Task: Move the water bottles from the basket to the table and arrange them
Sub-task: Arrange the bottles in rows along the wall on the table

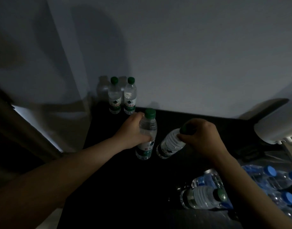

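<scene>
Meanwhile, left hand (135, 131) grips an upright bottle (147, 138), right hand (203, 138) pinches a tilted bottle (170, 145) by its neck, mid-frame; best set both squarely beside the standing pair (122, 96), upper centre.

Clear glossy plastic bottles (114, 96), matt table (118, 179)
</scene>
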### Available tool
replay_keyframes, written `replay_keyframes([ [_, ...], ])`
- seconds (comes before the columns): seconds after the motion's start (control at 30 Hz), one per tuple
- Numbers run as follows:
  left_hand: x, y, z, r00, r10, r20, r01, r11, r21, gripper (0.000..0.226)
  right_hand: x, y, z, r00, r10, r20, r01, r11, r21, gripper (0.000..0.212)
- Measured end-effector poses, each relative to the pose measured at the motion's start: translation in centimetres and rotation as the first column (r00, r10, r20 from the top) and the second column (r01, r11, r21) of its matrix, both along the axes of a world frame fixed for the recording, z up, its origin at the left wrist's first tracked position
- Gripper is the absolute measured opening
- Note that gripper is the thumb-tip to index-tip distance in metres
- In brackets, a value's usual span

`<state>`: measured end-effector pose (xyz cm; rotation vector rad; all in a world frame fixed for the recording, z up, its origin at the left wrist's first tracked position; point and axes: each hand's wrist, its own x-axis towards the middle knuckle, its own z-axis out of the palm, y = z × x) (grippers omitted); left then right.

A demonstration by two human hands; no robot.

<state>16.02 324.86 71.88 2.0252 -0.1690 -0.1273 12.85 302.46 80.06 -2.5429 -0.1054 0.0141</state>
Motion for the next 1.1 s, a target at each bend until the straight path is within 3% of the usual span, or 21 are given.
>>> replay_keyframes([
  [0.2, 4.8, 0.1, 1.9, 0.997, 0.031, 0.065, -0.033, 0.999, 0.034, 0.060, 5.1, -0.1, 1.1, 0.998, 0.051, 0.031, -0.051, 0.999, 0.001, 0.018],
  [0.4, 9.0, -0.7, 2.5, 0.983, 0.055, 0.174, -0.086, 0.981, 0.176, 0.055, 10.1, -1.0, 0.8, 0.991, 0.125, 0.056, -0.124, 0.992, -0.024, 0.017],
  [0.67, 14.7, -0.9, 1.7, 0.992, 0.052, 0.112, -0.087, 0.936, 0.341, 0.064, 15.3, -1.8, -0.9, 0.989, 0.144, 0.040, -0.141, 0.988, -0.058, 0.015],
  [0.97, 20.6, -1.1, 0.3, 0.999, -0.010, 0.035, -0.004, 0.923, 0.384, 0.080, 19.2, -2.2, -3.2, 0.988, 0.156, 0.017, -0.155, 0.986, -0.054, 0.016],
  [1.1, 22.5, -1.3, -1.3, 1.000, 0.000, 0.020, -0.008, 0.921, 0.390, 0.072, 20.6, -2.4, -4.2, 0.989, 0.149, -0.014, -0.149, 0.989, -0.022, 0.017],
])
